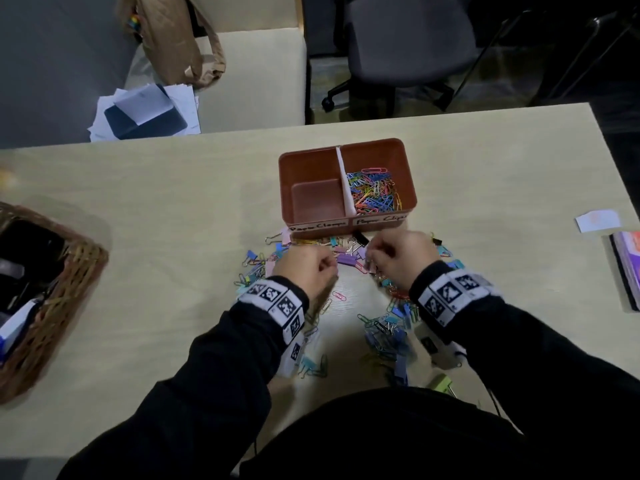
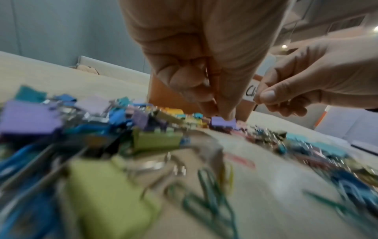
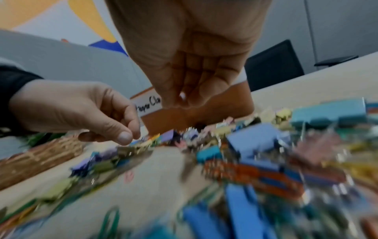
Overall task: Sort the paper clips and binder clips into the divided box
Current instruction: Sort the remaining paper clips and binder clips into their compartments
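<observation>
A pale wood worktop [image 1: 173, 209] carries a brown divided box [image 1: 408, 202]. Just in front of the box lies a loose ring of coloured clips [image 1: 391, 327]. Well to the box's left sits a wicker basket [image 1: 69, 292]; to its right, a paper slip [image 1: 597, 220] and a book [image 1: 627, 268]

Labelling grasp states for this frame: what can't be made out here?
- Left hand: head view shows only its back; left wrist view blurs whatever the fingertips pinch.
- Right hand: any contents are too small and blurred in the wrist views.
- Loose pile of coloured clips: sleeves cover part; wrist views smear it.
- Brown divided plastic box: handwritten labels partly legible.
</observation>
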Demonstrator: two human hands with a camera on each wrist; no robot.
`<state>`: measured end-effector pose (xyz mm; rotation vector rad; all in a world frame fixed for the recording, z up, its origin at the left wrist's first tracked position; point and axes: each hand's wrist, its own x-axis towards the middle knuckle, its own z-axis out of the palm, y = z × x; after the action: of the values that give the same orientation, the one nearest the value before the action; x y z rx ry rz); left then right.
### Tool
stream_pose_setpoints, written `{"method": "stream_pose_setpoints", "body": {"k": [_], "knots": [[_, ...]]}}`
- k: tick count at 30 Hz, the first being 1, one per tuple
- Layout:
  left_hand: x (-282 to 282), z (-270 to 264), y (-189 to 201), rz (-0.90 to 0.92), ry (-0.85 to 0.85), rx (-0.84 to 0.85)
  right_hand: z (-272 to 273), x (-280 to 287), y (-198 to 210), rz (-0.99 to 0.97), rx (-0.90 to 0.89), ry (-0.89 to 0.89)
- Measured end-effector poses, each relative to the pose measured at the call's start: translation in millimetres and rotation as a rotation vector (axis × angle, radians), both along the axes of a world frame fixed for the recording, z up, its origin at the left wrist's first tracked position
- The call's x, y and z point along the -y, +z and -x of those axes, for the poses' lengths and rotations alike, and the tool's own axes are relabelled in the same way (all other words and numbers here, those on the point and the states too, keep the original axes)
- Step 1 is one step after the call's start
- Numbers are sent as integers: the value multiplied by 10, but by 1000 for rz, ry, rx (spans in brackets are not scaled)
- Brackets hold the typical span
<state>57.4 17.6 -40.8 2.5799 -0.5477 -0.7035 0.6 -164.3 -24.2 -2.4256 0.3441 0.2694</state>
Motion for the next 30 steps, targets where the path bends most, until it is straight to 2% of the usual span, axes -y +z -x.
{"method": "stream_pose_setpoints", "body": {"k": [7, 11, 15, 18, 22, 25, 30], "knots": [[-120, 341, -256, -106, -195, -21, 189, -202, -458, 307, -73, 355], [-65, 355, -278, -126, -262, 18, 265, -211, -480, 382, -18, 386], [8, 401, -288, -188, -267, 61, 298, -222, -473, 447, -63, 442], [45, 421, -283, -221, -276, 52, 291, -269, -478, 453, -68, 417], [53, 426, -249, -194, -254, 26, 232, -350, -383, 375, -175, 365], [49, 416, -238, -162, -199, -19, 195, -374, -330, 309, -217, 258], [41, 457, -252, -148, -212, -34, 186, -299, -279, 210, -231, 104]]}}
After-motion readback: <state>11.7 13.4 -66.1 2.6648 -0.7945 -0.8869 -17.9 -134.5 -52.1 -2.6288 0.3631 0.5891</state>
